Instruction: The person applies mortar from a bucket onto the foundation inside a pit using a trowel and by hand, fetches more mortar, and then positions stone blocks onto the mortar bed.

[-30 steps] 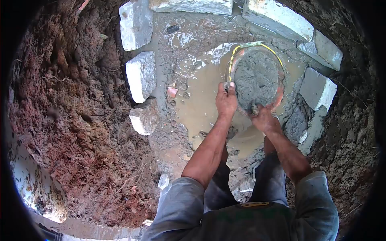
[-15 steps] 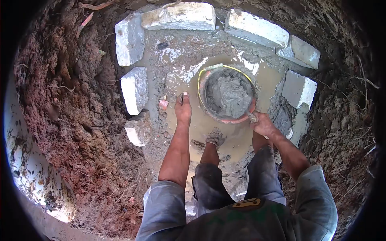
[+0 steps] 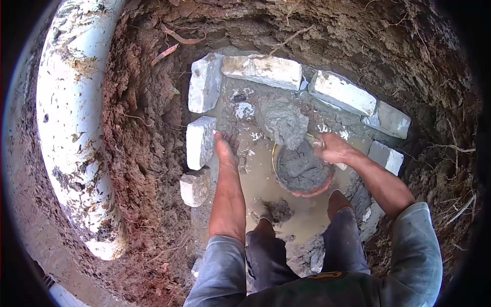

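Note:
My right hand [image 3: 333,149] is closed around the handle of a trowel [image 3: 341,166] at the rim of a reddish bucket [image 3: 309,193]. A heap of wet grey mortar [image 3: 285,123] hides the trowel's blade, just beyond the bucket. More mortar [image 3: 306,171] lies inside the bucket, which stands in muddy water and has a yellow handle [image 3: 274,158]. My left hand [image 3: 226,147] is open, its thumb up against or very near a white-faced block [image 3: 200,143] on the left; I cannot tell whether they touch.
Several pale blocks form an arc, among them a long far block [image 3: 262,70], a far-right block [image 3: 342,92] and a smaller left block [image 3: 194,188]. Earth walls with roots [image 3: 455,148] surround the pit. A muddy white pipe [image 3: 76,123] runs down the left side.
My right hand has moved from the bucket's near right side to its far rim, lifting mortar out on the trowel. My left hand has come close to the left block. The view has shifted left.

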Motion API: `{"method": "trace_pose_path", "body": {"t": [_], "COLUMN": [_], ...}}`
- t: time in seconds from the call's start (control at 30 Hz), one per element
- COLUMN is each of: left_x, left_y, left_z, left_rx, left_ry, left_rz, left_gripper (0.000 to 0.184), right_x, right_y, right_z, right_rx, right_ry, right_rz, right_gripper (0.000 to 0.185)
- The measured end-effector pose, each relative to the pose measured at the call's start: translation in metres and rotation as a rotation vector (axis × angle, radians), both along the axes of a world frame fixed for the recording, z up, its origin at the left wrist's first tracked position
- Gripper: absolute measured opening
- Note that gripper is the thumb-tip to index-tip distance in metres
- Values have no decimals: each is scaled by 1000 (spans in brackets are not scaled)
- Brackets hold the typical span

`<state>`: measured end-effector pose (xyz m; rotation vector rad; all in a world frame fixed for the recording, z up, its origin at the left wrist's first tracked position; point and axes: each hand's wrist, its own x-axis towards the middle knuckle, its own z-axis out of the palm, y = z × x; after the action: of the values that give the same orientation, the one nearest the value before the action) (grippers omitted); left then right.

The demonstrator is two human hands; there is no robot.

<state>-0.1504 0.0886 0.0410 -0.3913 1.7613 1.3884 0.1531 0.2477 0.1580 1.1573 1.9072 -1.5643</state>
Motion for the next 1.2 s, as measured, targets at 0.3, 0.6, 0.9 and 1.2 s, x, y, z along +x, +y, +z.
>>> {"method": "trace_pose_path", "body": {"t": [0.3,0.6,0.9,1.2], "left_x": [-65,-109,-96,-92], "left_y": [132,194,185,132], "left_z": [-112,-177,-174,-114], "left_rx": [277,604,666,71], "left_ry": [-26,-12,41,1006], "left_rz": [115,104,114,-320], "left_gripper": [75,80,81,52], "right_x": [-177,-251,-223,-254], "right_y": [105,76,66,89], "right_z": [-6,-130,-97,-94], "right_rx": [830,1414,1604,1664], "right_ry": [108,58,-79,-217], "right_rz": [199,152,477,704], "right_gripper": [32,23,30,28]}}
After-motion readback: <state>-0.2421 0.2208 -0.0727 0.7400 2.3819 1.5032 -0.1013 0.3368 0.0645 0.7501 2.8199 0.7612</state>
